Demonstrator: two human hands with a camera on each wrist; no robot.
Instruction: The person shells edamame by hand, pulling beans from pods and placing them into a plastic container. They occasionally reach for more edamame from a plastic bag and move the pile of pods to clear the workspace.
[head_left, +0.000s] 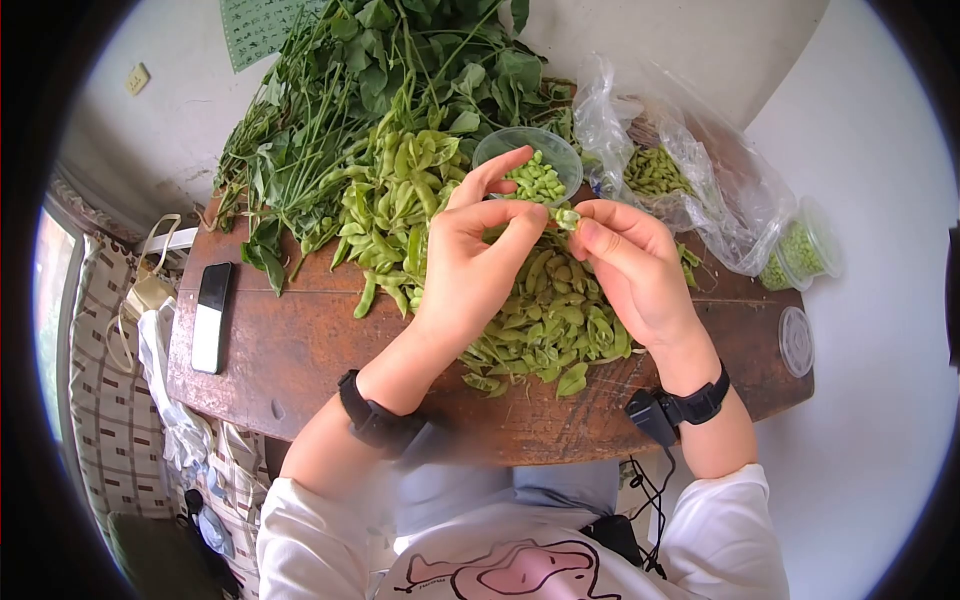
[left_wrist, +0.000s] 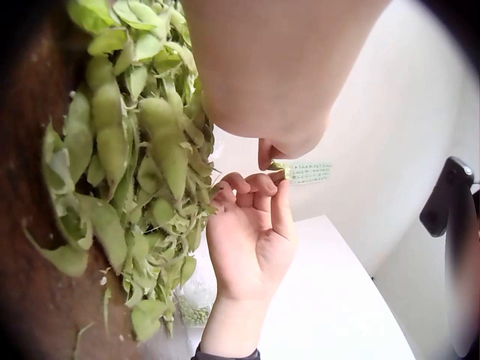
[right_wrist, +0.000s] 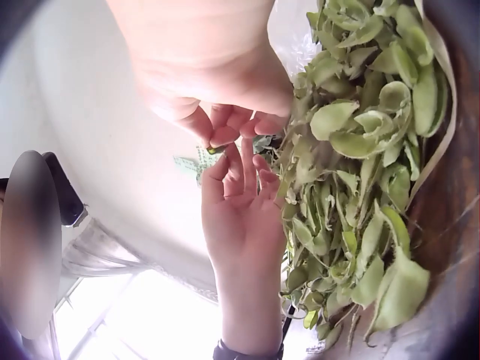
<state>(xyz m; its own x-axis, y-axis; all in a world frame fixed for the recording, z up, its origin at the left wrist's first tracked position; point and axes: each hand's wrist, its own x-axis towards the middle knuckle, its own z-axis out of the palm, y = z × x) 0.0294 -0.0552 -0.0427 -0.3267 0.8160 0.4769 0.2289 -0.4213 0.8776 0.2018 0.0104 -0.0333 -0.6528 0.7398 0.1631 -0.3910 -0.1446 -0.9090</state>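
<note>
In the head view a small green soybean pod (head_left: pixel 566 217) is between my two hands, over the pile. My left hand (head_left: pixel 470 262) pinches its near end with thumb and index finger, the other fingers raised. My right hand (head_left: pixel 638 268) pinches the other end; in the left wrist view its fingers curl in towards the pod (left_wrist: pixel 282 172). Beneath the hands lies a heap of opened pods (head_left: pixel 560 320). Whole pods (head_left: pixel 400 190) are piled to the left. A clear round bowl (head_left: pixel 487 148) with shelled green beans (head_left: pixel 540 180) stands just beyond my fingers.
Leafy soybean stalks (head_left: pixel 310 140) cover the back left of the wooden table (head_left: pixel 310 350). A phone (head_left: pixel 212 318) lies at the left edge. At the right are a clear plastic bag (head_left: pixel 735 215) with pods, a tipped tub (head_left: pixel 815 240) of beans and a clear lid (head_left: pixel 797 342).
</note>
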